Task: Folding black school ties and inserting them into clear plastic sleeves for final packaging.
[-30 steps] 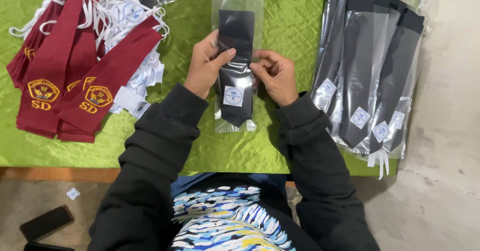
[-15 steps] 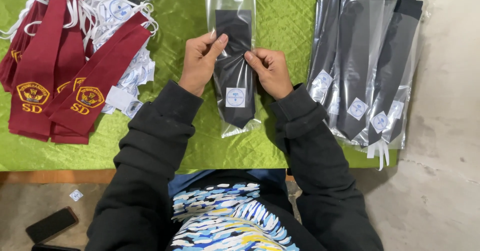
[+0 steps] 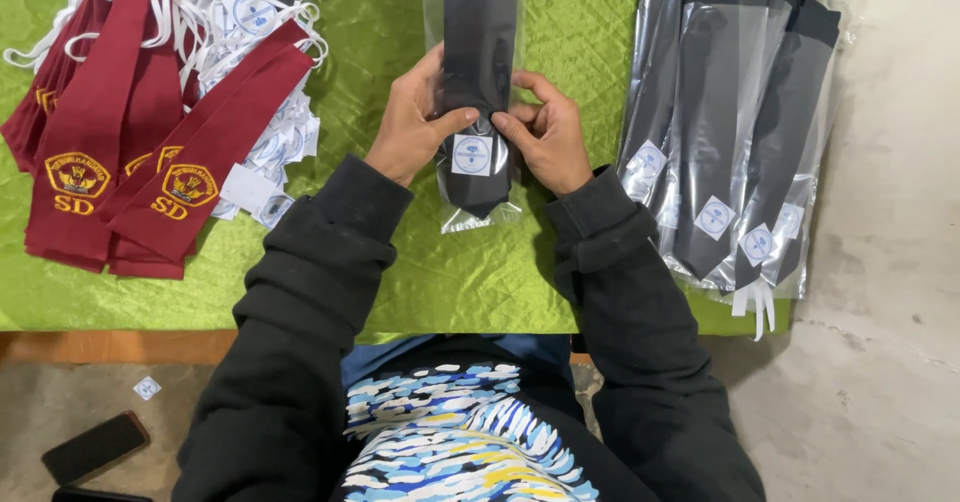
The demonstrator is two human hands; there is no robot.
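Black tie (image 3: 478, 52) w/ white tag in clear plastic sleeve (image 3: 480, 212), mid green cloth (image 3: 420, 282) near far edge, left hand (image 3: 412, 122) & right hand (image 3: 548, 134) pinching sleeve sides, thumbs on front, bagged ties (image 3: 735, 132) at right edge

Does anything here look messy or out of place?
One small white label lies on the floor below the table, away from the label pile by the maroon ties. The bagged ties look neatly stacked.
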